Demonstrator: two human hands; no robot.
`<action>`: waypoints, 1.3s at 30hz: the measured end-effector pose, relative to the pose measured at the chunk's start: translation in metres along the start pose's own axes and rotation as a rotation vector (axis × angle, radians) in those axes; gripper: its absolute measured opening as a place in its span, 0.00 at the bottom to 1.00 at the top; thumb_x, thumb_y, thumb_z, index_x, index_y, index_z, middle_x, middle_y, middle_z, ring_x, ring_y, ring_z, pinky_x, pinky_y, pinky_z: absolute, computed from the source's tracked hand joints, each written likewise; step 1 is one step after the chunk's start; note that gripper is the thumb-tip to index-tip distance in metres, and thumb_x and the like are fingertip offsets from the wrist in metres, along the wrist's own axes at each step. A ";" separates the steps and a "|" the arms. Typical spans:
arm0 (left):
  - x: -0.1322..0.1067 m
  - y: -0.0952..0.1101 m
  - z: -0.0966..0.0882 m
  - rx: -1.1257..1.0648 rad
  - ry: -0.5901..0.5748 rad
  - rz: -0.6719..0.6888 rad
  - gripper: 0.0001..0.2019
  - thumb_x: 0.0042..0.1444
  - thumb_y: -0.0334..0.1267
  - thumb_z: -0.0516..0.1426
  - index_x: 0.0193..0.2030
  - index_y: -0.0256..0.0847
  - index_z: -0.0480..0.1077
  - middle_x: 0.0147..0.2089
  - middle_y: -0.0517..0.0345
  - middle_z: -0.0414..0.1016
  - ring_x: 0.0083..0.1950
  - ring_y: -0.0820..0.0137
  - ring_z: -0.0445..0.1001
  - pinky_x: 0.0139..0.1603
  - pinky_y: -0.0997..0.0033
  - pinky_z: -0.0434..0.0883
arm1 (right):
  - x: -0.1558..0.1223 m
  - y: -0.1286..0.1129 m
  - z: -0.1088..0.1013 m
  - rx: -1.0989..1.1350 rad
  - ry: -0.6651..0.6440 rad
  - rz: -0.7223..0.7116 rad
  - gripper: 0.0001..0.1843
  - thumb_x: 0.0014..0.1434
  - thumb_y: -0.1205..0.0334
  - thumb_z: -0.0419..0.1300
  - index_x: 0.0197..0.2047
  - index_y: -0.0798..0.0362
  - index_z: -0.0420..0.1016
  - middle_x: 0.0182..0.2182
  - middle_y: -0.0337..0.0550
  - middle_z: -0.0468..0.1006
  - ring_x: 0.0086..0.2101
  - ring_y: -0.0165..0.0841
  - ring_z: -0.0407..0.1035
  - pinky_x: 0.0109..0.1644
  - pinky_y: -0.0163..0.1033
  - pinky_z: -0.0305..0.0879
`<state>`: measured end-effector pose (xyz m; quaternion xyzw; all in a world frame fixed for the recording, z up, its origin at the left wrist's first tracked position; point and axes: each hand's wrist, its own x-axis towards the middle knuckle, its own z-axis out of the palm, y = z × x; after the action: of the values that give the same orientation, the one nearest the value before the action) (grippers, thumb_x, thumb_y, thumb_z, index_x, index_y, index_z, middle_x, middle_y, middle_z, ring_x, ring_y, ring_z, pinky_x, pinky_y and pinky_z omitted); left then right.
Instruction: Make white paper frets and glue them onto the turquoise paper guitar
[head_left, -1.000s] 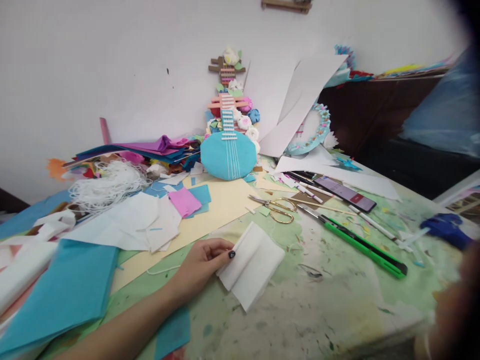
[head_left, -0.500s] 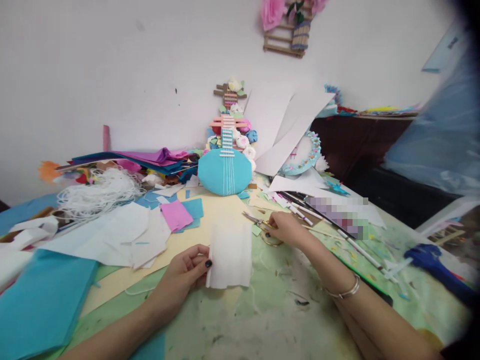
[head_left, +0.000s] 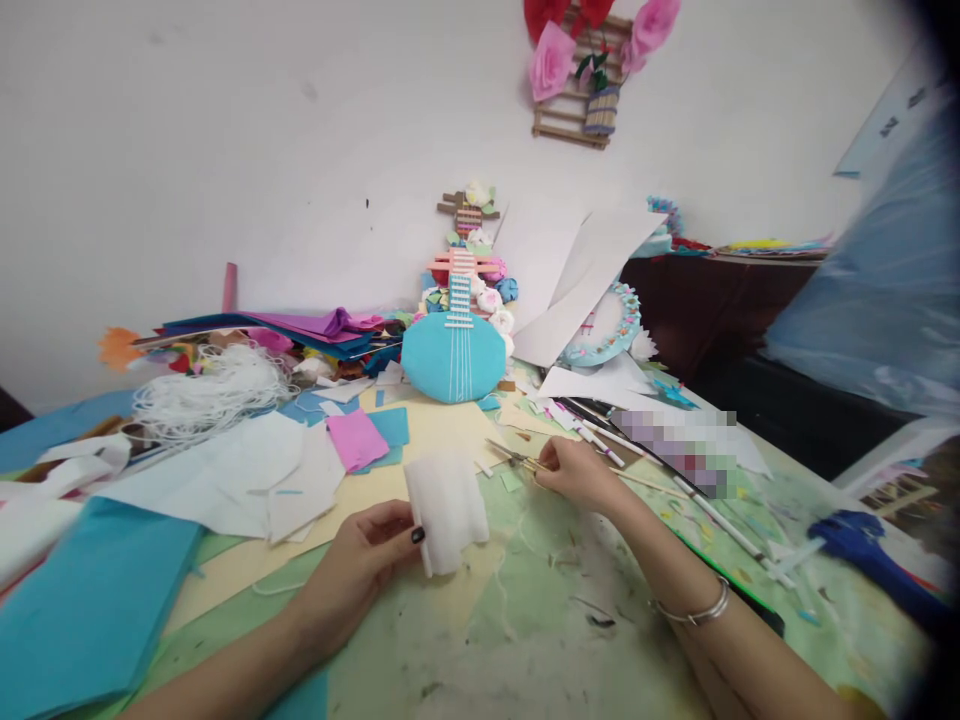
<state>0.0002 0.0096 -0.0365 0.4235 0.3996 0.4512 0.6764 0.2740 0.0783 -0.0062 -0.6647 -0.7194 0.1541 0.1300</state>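
Between the thumb and fingers of my left hand [head_left: 379, 555] is the left edge of a white sheet of crepe paper [head_left: 448, 515], held tilted above the table. My right hand [head_left: 574, 468] is closed on the handles of a pair of scissors [head_left: 517, 456], whose blades point left toward the paper without touching it. Behind the paper stands a blue lute-shaped craft piece [head_left: 454, 358] with white strings. A pink paper square [head_left: 356, 440] lies left of it, partly over blue paper pieces.
Blue paper [head_left: 97, 590] is stacked at the left, near white paper sheets [head_left: 217, 470] and a heap of white cord [head_left: 214, 388]. Several pens and sticks [head_left: 720, 515] lie at the right, with a blue glue gun [head_left: 862, 540] beyond them.
The white paper has tilted and shifted slightly left in my left hand. The scissors have been raised and turned in my right hand. The view has tipped upward a little.
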 end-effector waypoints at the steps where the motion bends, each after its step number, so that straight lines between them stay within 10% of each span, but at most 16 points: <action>1: 0.000 0.001 0.000 0.007 0.012 0.000 0.13 0.44 0.41 0.67 0.35 0.36 0.77 0.37 0.51 0.79 0.37 0.68 0.75 0.40 0.72 0.71 | 0.000 0.001 -0.002 0.030 0.008 0.008 0.14 0.49 0.61 0.61 0.39 0.56 0.69 0.30 0.42 0.76 0.30 0.31 0.68 0.28 0.32 0.53; 9: 0.015 0.022 0.002 0.020 0.117 0.068 0.14 0.42 0.41 0.68 0.36 0.36 0.78 0.38 0.50 0.80 0.39 0.64 0.77 0.40 0.65 0.75 | -0.009 -0.018 -0.006 0.471 0.138 -0.030 0.24 0.50 0.41 0.60 0.40 0.52 0.68 0.22 0.33 0.67 0.21 0.28 0.61 0.25 0.33 0.53; 15: 0.051 0.063 0.018 -0.122 0.249 0.278 0.16 0.34 0.36 0.71 0.33 0.35 0.77 0.34 0.56 0.79 0.35 0.72 0.76 0.38 0.72 0.76 | -0.029 -0.039 0.010 1.052 -0.159 -0.234 0.23 0.54 0.40 0.57 0.29 0.53 0.61 0.14 0.27 0.59 0.12 0.22 0.53 0.17 0.30 0.48; 31: 0.063 0.055 0.034 -0.299 0.212 0.232 0.12 0.38 0.29 0.69 0.30 0.36 0.72 0.28 0.60 0.76 0.30 0.74 0.76 0.35 0.74 0.75 | -0.045 -0.055 0.027 1.108 -0.264 -0.206 0.22 0.46 0.46 0.67 0.28 0.56 0.68 0.15 0.29 0.60 0.13 0.19 0.51 0.15 0.28 0.45; 39: 0.065 0.059 0.030 -0.284 0.286 0.260 0.08 0.43 0.29 0.66 0.30 0.34 0.72 0.31 0.59 0.77 0.34 0.72 0.76 0.43 0.67 0.75 | -0.045 -0.055 0.022 1.004 -0.093 -0.112 0.22 0.43 0.46 0.68 0.25 0.57 0.70 0.14 0.30 0.57 0.13 0.19 0.48 0.14 0.29 0.43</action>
<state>0.0295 0.0787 0.0180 0.3039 0.3662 0.6413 0.6019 0.2186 0.0285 -0.0042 -0.4730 -0.5961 0.5031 0.4097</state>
